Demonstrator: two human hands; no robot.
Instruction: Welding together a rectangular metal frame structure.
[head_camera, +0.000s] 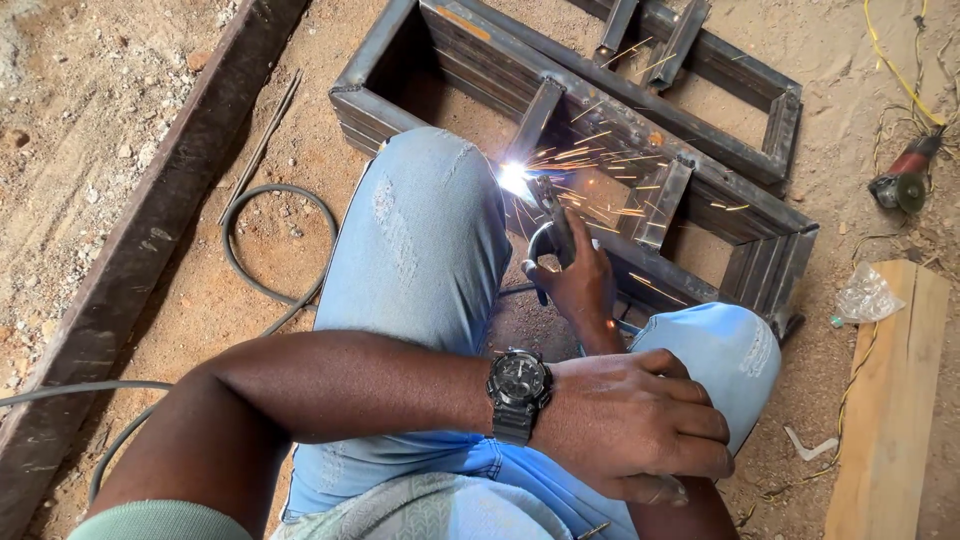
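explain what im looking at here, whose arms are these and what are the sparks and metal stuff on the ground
The one picture comes from a camera worn on a person's head, looking down at their own lap and arms. They crouch in light blue jeans over sandy ground. The right hand grips a welding electrode holder; its tip makes the bright arc and sparks against a frame of steel tubes lying on the dirt. The left hand, with a black wristwatch, rests on the right knee. Nearby lie a black cable, a long steel beam, a wooden plank, an angle grinder and yellow wires.
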